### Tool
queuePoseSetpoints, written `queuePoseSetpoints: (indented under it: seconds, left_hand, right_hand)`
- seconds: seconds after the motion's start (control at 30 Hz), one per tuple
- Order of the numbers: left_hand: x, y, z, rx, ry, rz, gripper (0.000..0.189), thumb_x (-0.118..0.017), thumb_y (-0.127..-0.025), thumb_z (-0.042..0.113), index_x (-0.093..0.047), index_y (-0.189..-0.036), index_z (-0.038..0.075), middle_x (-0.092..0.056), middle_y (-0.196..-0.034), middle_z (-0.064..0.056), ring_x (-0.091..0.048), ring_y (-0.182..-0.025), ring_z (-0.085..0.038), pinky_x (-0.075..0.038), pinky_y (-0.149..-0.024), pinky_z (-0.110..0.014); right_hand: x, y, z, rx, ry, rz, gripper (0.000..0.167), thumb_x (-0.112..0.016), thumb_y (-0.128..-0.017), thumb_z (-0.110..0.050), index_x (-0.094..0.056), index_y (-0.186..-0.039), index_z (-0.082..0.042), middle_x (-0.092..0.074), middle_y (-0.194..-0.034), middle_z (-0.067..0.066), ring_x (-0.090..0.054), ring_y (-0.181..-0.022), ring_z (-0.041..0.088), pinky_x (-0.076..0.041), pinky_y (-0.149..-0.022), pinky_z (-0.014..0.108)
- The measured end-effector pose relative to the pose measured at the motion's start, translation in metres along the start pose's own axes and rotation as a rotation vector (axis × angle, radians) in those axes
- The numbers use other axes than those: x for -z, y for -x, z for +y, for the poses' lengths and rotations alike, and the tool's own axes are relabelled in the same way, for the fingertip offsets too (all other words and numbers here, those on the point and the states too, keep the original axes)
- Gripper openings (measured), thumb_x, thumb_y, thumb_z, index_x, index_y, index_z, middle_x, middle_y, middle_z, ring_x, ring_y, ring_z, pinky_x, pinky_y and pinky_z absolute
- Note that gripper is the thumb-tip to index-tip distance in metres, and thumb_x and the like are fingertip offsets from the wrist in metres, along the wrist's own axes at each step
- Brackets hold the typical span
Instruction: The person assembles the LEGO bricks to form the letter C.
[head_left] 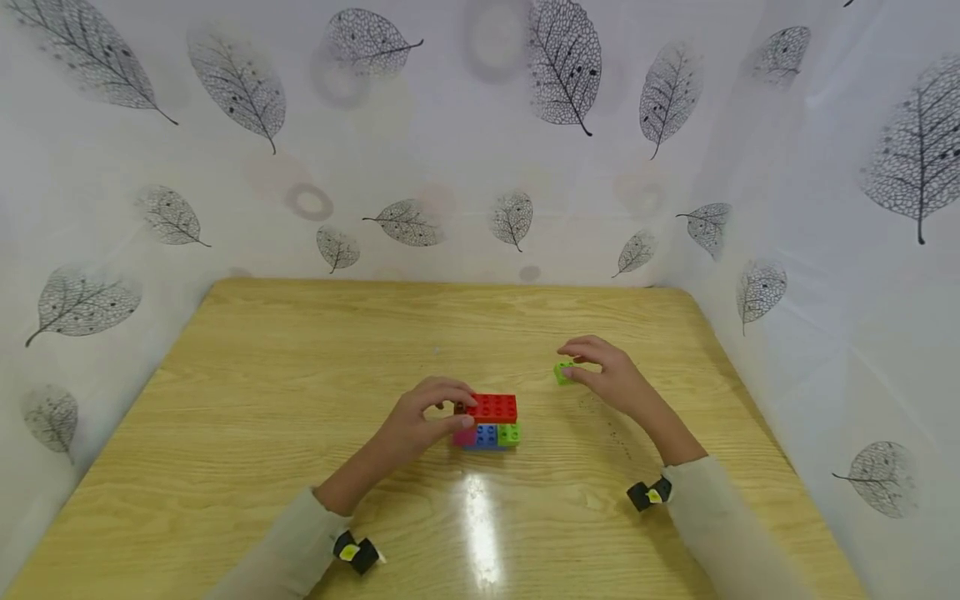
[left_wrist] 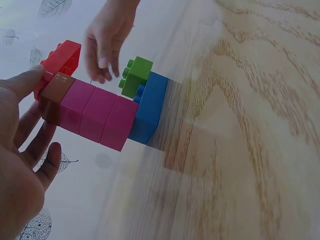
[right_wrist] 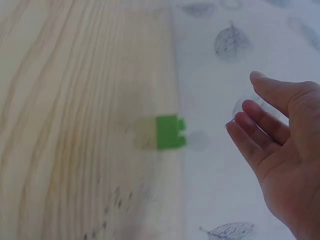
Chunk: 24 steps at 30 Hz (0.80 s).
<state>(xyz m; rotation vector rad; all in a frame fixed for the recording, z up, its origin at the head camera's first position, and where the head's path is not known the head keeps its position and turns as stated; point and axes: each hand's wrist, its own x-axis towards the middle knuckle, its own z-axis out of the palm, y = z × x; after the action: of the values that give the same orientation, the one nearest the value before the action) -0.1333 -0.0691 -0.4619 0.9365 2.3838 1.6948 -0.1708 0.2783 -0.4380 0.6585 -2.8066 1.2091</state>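
Observation:
A small structure of toy building bricks stands on the table left of centre. At its bottom lies a blue brick (left_wrist: 154, 107), with pink bricks (left_wrist: 95, 112) stacked at one end and a green brick (head_left: 508, 433) at the other. A brown brick (left_wrist: 56, 97) tops the pink column, and a long red brick (head_left: 497, 407) juts out over the lower bricks. My left hand (head_left: 412, 421) holds the top of the column, thumb and fingers around the red and brown bricks. Over a loose green brick (right_wrist: 167, 132), my right hand (head_left: 615, 379) hovers with fingers spread and nothing in them.
The wooden table (head_left: 300, 333) reaches back to a white leaf-printed curtain (head_left: 450, 167), which also hangs along both sides. A bright light reflection (head_left: 480, 533) lies on the tabletop in front of the bricks.

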Motion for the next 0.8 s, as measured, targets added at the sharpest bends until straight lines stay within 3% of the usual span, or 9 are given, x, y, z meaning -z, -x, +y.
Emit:
queuePoseSetpoints:
  seconds: [0.2,0.37,0.57,0.8]
  left_hand:
    - [0.0,0.001,-0.001,-0.008,0.0,0.005,0.021,-0.073,-0.094,0.023,-0.072,-0.114,0.027,-0.064,-0.128,0.008,-0.054,-0.116,-0.012,-0.048,-0.089,-0.043]
    - [0.0,0.001,-0.002,-0.018,0.015,0.015,0.02,-0.073,-0.094,0.02,-0.072,-0.112,0.026,-0.064,-0.128,0.006,-0.054,-0.114,-0.013,-0.048,-0.088,-0.043]
    - [-0.001,0.001,-0.002,-0.028,0.029,0.025,0.017,-0.073,-0.094,0.018,-0.072,-0.11,0.024,-0.065,-0.127,0.003,-0.055,-0.113,-0.013,-0.048,-0.087,-0.039]
    - [-0.002,0.001,-0.003,-0.023,0.035,0.027,0.017,-0.073,-0.093,0.019,-0.072,-0.11,0.024,-0.064,-0.128,0.004,-0.054,-0.113,-0.013,-0.048,-0.086,-0.045]
  right_hand:
    - [0.001,-0.006,0.028,-0.069,0.03,-0.097,0.035,-0.068,-0.096,-0.012,-0.064,-0.129,-0.002,-0.059,-0.134,0.014,-0.057,-0.124,0.036,-0.049,-0.102,0.052]
    - [0.0,-0.009,0.044,-0.116,0.03,-0.127,0.028,-0.069,-0.096,-0.013,-0.067,-0.123,-0.006,-0.06,-0.131,0.012,-0.058,-0.124,0.035,-0.048,-0.103,0.051]
    - [0.0,-0.012,0.053,-0.186,0.002,-0.141,0.023,-0.072,-0.094,-0.016,-0.07,-0.117,-0.012,-0.063,-0.128,0.009,-0.06,-0.122,0.033,-0.048,-0.102,0.051]
    - [-0.002,-0.013,0.057,-0.255,-0.049,-0.173,0.025,-0.074,-0.093,-0.017,-0.068,-0.116,-0.011,-0.062,-0.132,0.013,-0.056,-0.129,0.035,-0.046,-0.106,0.052]
